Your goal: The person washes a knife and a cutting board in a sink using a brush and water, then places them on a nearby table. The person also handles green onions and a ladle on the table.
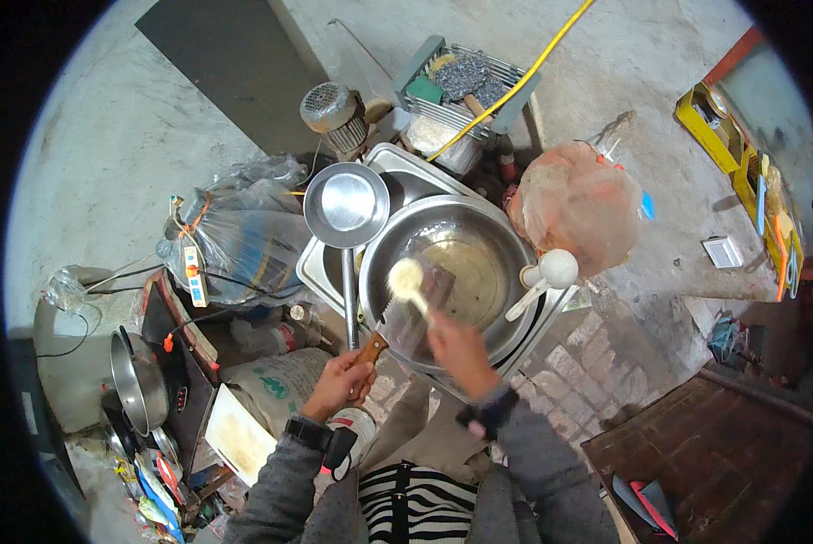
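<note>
My left hand [341, 386] grips the wooden handle of a broad-bladed kitchen knife [406, 328], probably a cleaver, with a toothed stretch along one edge. Its blade reaches over a large steel basin [372, 272] that holds some water. In my right hand [466, 355] is a pale round-headed scrubbing brush [406, 277], blurred, its head over or against the blade; which of these I cannot tell. A steel pan [347, 202] lies left of the basin, its long handle pointing towards me. On the basin's right rim rests a white long-handled utensil [557, 270] with a round head.
The basin sits on a steel sink [379, 158]. Behind are an electric motor [335, 115], a rack of steel scourers [471, 78] and a yellow hose [515, 85]. A bagged bundle [576, 207] stands right; a power strip [194, 275] and cutting board [241, 433] are left.
</note>
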Motion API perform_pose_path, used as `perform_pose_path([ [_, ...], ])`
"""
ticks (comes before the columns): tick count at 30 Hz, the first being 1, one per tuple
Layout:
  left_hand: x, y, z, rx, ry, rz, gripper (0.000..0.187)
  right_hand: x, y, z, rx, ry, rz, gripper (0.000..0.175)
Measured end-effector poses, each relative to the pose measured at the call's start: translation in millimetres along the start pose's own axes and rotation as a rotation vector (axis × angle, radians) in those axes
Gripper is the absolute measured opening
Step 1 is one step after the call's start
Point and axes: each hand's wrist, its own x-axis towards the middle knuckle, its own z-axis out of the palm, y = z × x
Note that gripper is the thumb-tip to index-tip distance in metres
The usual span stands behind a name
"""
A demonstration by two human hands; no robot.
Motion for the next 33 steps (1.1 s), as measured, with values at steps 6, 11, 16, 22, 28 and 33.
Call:
perform_pose_path([
  [6, -20, -6, 3, -0.047, 0.039, -0.013, 0.018, 82, 124, 23, -0.349, -0.105, 0.238, 0.033],
  [11, -23, 3, -8, -0.009, 0.125, -0.01, 0.012, 35, 105, -2, -0.142, -0.133, 0.224, 0.031],
  [16, -21, 7, -7, -0.032, 0.121, -0.011, 0.013, 0, 37, -15, 0.201, 0.01, -0.145, 0.032],
  [22, -29, 15, 1, 0.037, 0.06, -0.044, 0.011, 34, 9, -18, 0.085, -0.108, 0.169, 0.031],
  [28, -36, 12, -3, 0.102, 0.072, 0.015, 0.012, 20, 13, -14, 0.076, -0.156, 0.213, 0.029],
  [33, -44, 5, -10, 0.134, 0.092, 0.006, 0.016, 41, 45, 2, 0.151, -0.027, 0.13, 0.029],
])
